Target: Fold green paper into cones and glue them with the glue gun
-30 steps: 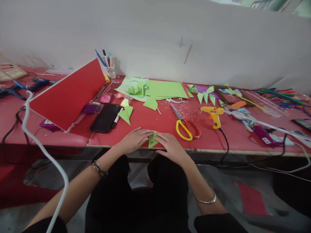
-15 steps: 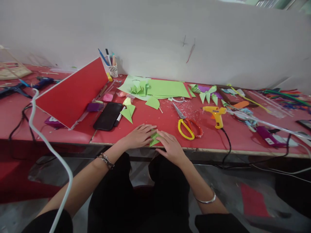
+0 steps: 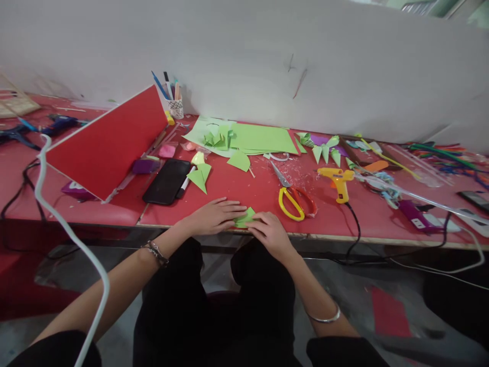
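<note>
I have the small green paper piece (image 3: 244,218) at the near edge of the red table (image 3: 240,187), left of the scissors (image 3: 286,183) and a little closer to the wearer than they are. The left hand (image 3: 216,216), farther left of the scissors, lies palm down, fingers stretched out nearly side by side, their tips on the paper's left part. The right hand (image 3: 272,235), on the near left side of the scissors' handles, has its fingers bent and their tips at the paper's right part; I can't tell from my feed whether it pinches the paper.

The scissors point away from the wearer, one loop yellow and the other orange-red. To their left, beyond the left hand, I see a pointed green piece (image 3: 200,178), then a marker (image 3: 185,183) beside a black phone (image 3: 167,182). Beyond the scissors and leftward, a rounded green cutout (image 3: 239,161) lies in front of bright green sheets (image 3: 263,138). Right of the scissors I get a yellow glue gun (image 3: 339,183) with a black cord, and well to their right a purple socket block (image 3: 416,216). Far to their left, a red board (image 3: 114,142) stands tilted, a pen cup (image 3: 175,108) near its far end.
</note>
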Demonstrator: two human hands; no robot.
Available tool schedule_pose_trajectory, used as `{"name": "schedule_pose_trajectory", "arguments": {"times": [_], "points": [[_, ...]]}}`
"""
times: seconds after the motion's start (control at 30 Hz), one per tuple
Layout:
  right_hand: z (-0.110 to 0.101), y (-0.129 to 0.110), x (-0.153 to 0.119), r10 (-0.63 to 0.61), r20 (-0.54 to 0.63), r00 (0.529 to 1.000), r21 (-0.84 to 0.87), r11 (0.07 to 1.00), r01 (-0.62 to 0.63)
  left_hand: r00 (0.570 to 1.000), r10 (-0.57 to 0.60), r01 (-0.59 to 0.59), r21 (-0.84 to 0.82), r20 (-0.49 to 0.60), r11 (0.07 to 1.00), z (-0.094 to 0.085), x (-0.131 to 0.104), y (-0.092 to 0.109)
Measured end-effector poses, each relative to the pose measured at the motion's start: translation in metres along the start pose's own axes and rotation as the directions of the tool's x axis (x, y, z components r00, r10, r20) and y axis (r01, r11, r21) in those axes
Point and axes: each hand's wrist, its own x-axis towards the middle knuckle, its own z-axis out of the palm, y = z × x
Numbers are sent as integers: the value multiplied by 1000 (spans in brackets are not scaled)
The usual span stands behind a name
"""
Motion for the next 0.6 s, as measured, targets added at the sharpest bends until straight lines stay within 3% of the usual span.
{"name": "schedule_pose_trajectory", "arguments": {"times": [0.1, 0.23, 0.4, 0.6], "points": [[-6, 6, 8, -8, 5, 1000, 131, 991, 7, 1000, 21, -21, -58, 1, 998, -1, 2, -3], [-11, 12, 18, -46, 44, 998, 234, 972, 35, 996, 39, -46, -86, -86, 995, 0, 8, -4], [-10, 13, 25, -21, 75, 997, 254, 967, 1, 980, 69, -98, -146, -189, 985, 0, 18, 0], [-9, 10, 27, 55, 95, 994, 232, 970, -76, 979, 73, -108, -182, -189, 977, -2, 19, 0]]}}
